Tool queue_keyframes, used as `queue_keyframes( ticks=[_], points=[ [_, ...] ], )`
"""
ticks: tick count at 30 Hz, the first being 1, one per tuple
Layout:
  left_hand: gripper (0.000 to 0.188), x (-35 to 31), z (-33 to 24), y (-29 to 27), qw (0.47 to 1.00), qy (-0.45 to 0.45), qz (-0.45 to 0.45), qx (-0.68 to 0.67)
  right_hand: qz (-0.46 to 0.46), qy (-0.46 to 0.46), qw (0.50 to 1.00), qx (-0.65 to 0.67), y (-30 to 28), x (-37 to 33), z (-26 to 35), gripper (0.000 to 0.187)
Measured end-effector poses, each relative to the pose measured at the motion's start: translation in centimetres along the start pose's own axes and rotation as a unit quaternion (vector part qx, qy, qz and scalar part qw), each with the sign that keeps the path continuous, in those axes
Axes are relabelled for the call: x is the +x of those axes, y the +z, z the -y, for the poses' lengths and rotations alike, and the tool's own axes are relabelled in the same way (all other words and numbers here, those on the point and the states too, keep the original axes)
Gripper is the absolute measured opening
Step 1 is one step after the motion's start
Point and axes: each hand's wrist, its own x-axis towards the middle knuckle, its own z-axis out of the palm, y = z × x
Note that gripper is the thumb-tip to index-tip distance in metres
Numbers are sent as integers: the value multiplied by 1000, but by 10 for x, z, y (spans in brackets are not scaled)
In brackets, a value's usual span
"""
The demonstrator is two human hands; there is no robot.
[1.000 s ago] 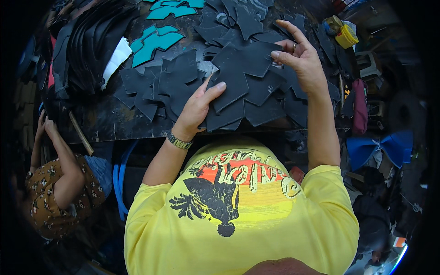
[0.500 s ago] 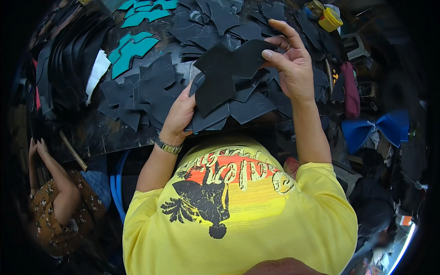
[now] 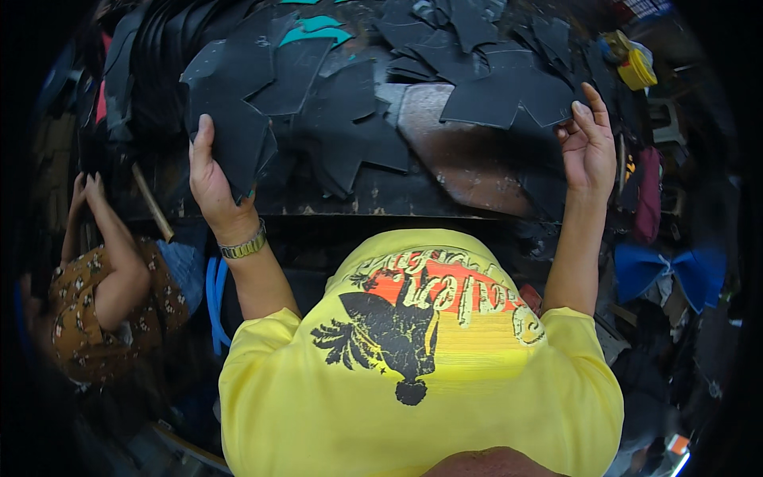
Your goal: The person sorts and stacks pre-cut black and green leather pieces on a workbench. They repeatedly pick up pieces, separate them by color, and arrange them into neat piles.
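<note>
Versus a second ago: hands now much wider apart. The loose black pile that lay between them has gone from the middle of the table [image 3: 373,205], and a brown, shiny patch [image 3: 457,155] shows there. Left hand [image 3: 216,181] has shifted left along with a batch of black pieces [image 3: 225,103]; these now cover most of the teal pieces [image 3: 318,33], which were in plain sight earlier. More black pieces lie just right of that batch.

Pose: my left forearm angles up and left, watch [image 3: 243,242] on the wrist, thumb up along the near edge of the batch. Left is grasping the batch; fingers underneath are hidden. My right forearm goes nearly straight up, palm turned inward, fingers bent. Right hand [image 3: 590,151] is at the right corner of a notched black piece [image 3: 497,89], which lies beyond the brown patch; can't tell if I'm pinching it or have let go. Yellow tub [image 3: 638,71] past the right hand, well apart.
</note>
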Motion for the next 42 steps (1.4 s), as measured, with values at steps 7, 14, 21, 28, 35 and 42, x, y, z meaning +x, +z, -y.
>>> queue_keyframes(
  ticks=[7, 14, 21, 28, 35, 42],
  points=[
    [32, -18, -6, -7, 998, -1, -68, 18, 181, 100, 978, 3, 106, -21, -69, 46],
    [40, -31, 9, 3, 995, -69, 51, 57, 243, -171, 882, -367, 154, -35, -87, 52],
    [40, -32, 34, 9, 982, -141, 84, 95, 249, -45, 961, -114, 164, -28, -77, 50],
    [40, -29, 38, 8, 981, -152, 87, 88, 240, 48, 968, -44, 157, -23, -75, 53],
    [40, -27, 38, 2, 979, -149, 90, 110, 197, 67, 978, -21, 150, -30, -78, 54],
    [40, -24, 39, 3, 979, -143, 73, 125, 148, 28, 989, 7, 135, -41, -75, 60]
  ],
)
